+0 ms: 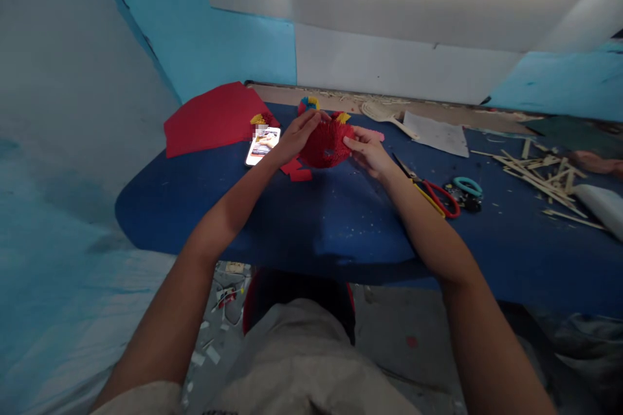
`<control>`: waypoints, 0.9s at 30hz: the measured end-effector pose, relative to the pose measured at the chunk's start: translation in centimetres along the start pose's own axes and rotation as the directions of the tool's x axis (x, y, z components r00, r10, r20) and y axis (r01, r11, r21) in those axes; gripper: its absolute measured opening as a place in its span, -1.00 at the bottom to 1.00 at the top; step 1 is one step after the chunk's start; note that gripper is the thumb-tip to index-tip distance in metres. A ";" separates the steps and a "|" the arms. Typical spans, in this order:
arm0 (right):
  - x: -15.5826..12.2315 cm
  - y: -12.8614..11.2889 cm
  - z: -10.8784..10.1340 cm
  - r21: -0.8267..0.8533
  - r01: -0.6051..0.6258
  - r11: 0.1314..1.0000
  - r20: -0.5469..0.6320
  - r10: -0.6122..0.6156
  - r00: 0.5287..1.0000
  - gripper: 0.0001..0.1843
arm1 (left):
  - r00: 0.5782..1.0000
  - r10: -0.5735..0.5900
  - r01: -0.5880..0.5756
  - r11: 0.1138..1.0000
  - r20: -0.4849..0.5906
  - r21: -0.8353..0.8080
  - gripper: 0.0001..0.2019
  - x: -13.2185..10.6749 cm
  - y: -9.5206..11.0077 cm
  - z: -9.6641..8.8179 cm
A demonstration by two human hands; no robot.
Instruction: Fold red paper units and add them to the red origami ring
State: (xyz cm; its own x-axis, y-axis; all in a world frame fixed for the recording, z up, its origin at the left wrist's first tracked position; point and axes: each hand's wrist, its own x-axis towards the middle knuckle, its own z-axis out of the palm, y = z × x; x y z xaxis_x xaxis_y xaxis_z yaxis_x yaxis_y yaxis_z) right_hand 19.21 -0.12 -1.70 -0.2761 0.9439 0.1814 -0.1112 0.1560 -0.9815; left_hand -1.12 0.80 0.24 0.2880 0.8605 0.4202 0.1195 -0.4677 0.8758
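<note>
Between my hands is a red, rounded piece with a spiky surface (325, 148), seemingly built from small folded paper units. My left hand (302, 131) grips its upper left side with the fingers over the rim. On the right side my right hand (366, 148) holds the piece between thumb and fingers. Small red paper strips (300, 175) lie just below it on the blue table (311, 220). A lit phone (263, 146) is left of my left hand, in front of a small red and yellow piece (264, 118). Behind stands a blue and yellow piece (308, 104).
A large red sheet (214, 118) covers the table's back left. To the right are red-and-yellow-handled scissors (440, 198), a teal ring (468, 186), a slotted white spatula (389, 118), a pale sheet (435, 133) and scattered wooden sticks (540, 175). The wall rises close behind.
</note>
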 end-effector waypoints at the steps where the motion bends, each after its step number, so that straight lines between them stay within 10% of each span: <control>1: 0.0 0.1 0.0 0.014 -0.005 1.000 0.002 0.005 1.000 -0.44 | 1.000 0.011 -0.011 1.000 -0.004 0.003 -0.62 0.0 0.0 0.0; 22: 0.1 0.4 0.5 0.053 -0.019 0.998 -0.004 0.019 1.000 -0.45 | 0.997 -0.013 0.014 1.000 -0.073 0.015 -0.83 0.7 -2.0 0.9; 27: -0.1 -1.4 -2.0 -0.312 0.174 0.934 -0.057 -0.201 0.978 -0.59 | 0.998 -0.025 0.028 0.998 -0.059 0.060 -0.78 1.2 -1.6 -0.1</control>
State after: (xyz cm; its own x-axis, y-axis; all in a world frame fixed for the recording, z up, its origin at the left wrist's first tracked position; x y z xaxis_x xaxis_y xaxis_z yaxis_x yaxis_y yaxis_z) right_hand 21.29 0.15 -0.44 -0.1934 0.9081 0.3714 0.1454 0.4009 -0.9045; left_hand -1.06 2.57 -0.67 0.2284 0.8822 0.4119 0.1844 -0.4546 0.8714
